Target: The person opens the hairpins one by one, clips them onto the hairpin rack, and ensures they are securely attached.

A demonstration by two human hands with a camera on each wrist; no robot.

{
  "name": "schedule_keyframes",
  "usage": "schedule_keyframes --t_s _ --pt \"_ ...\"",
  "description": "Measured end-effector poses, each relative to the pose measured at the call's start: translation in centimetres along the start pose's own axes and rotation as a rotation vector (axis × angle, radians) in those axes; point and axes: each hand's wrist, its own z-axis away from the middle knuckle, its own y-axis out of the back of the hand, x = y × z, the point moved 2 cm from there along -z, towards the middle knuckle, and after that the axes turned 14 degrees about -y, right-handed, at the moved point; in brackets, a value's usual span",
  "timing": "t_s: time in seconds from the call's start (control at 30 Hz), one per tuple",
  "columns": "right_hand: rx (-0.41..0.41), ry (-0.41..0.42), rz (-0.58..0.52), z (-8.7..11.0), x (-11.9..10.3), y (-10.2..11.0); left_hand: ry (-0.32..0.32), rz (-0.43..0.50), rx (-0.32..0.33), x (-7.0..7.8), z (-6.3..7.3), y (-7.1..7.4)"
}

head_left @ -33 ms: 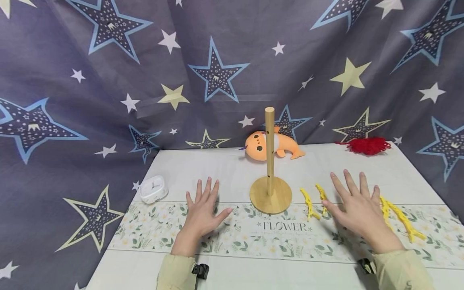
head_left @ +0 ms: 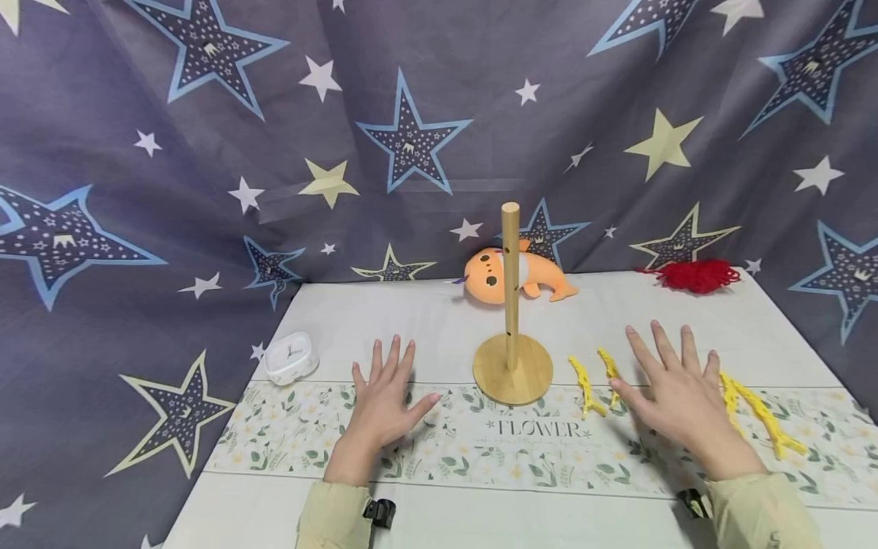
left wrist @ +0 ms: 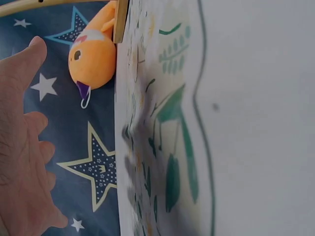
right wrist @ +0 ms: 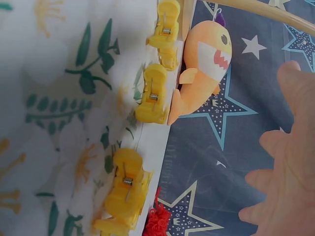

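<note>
My left hand (head_left: pixel 384 412) is held with fingers spread over the floral band of the table, a wooden stand (head_left: pixel 490 377) to its right. Above the table's right side, my right hand (head_left: pixel 675 400) also has straight, spread fingers. Neither palm holds anything in the left or right wrist view. Two slim yellow branch-shaped clips (head_left: pixel 584 385) lie between the stand and the right hand. More yellow clips (head_left: pixel 768 419) lie just right of that hand, partly hidden by it. Metal springs show on the yellow clips (right wrist: pixel 153 96) in the right wrist view.
An orange plush whale (head_left: pixel 545 276) lies at the back, partly behind the stand's upright post (head_left: pixel 511 282). Red yarn (head_left: pixel 696 276) sits in the back right corner. A small white clock (head_left: pixel 291 358) is at the left edge. A star-patterned curtain (head_left: pixel 446 46) hangs behind the table.
</note>
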Motion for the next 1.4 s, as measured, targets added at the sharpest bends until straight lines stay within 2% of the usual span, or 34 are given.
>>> schedule_keyframes --t_s 0.23,0.4,0.63,0.83,1.03,1.27,1.33,1.4 --pt "0.013 -0.012 0.000 0.4 0.7 0.5 -0.022 0.015 -0.016 0.6 -1.0 -0.4" --pt "0.008 -0.033 -0.014 1.1 1.6 1.3 -0.067 0.039 -0.066 2.0 -2.6 -1.1" --pt "0.002 -0.079 -0.030 2.4 4.1 2.0 -0.155 0.124 -0.157 4.6 -5.1 -2.3" --pt "-0.044 -0.139 -0.038 3.2 6.9 1.7 -0.186 0.161 -0.224 5.8 -6.6 -3.3" --pt "-0.056 -0.194 -0.022 3.7 9.9 1.6 -0.183 0.156 -0.279 6.0 -8.0 -4.3" --pt "-0.031 -0.245 0.046 4.1 12.9 1.7 -0.159 0.244 -0.316 5.9 -8.9 -5.1" --pt "-0.053 -0.256 0.063 4.1 13.5 1.9 -0.153 0.253 -0.323 5.8 -9.1 -5.4" --pt "-0.113 -0.287 0.077 4.2 14.2 2.0 -0.156 0.239 -0.333 5.8 -9.3 -5.7"
